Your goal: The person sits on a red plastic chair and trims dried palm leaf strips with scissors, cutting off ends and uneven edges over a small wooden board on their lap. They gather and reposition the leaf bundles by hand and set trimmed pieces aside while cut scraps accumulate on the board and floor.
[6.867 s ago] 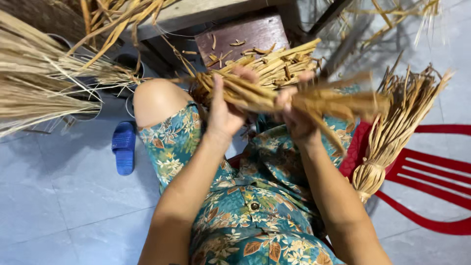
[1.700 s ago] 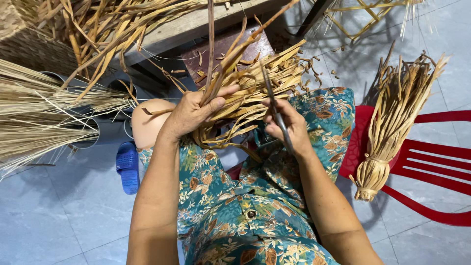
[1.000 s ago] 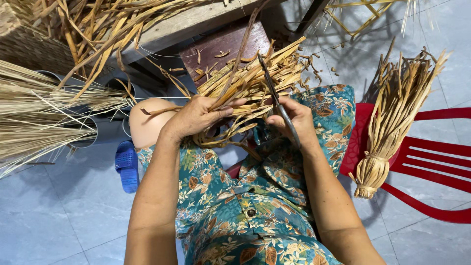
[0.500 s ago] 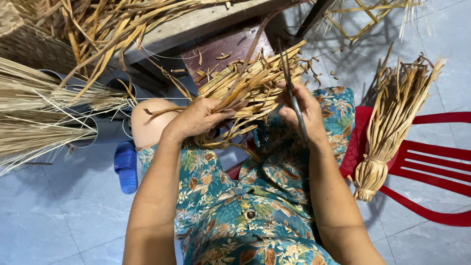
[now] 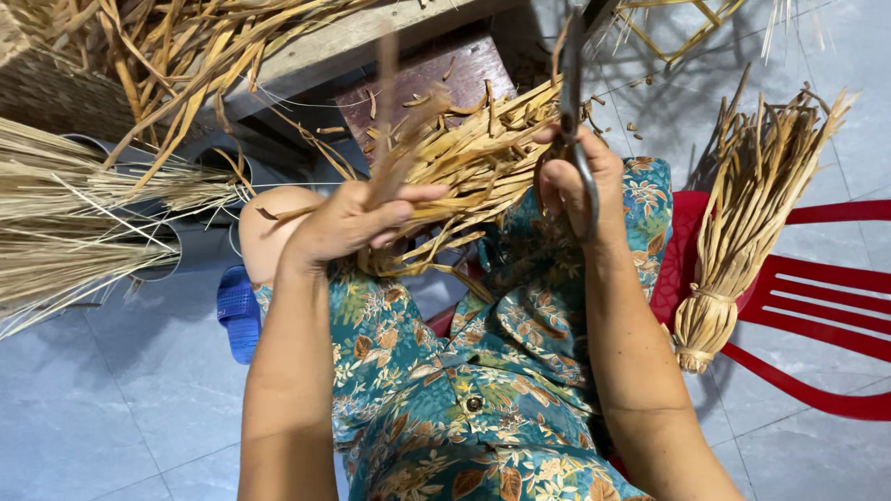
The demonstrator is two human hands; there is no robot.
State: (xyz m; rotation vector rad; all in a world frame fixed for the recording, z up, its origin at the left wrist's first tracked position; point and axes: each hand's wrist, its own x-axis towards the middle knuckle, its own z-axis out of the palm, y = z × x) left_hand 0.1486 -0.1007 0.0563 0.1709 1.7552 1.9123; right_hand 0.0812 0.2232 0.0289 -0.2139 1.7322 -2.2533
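Pinching a blurry strip from the straw bundle [image 5: 473,162] mid-frame, the left hand [image 5: 348,223] sits close to the scissors [image 5: 574,139] gripped in the right hand [image 5: 580,181], so a careless snip could nick fingers, I reckon.

two hands: left hand [image 5: 348,223], right hand [image 5: 580,181]. one pair of scissors [image 5: 573,111]. one loose heap of dry straw strips [image 5: 483,162] on the lap. one tied straw bundle [image 5: 742,232]. one red chair [image 5: 817,306]. one blue sandal [image 5: 239,311].
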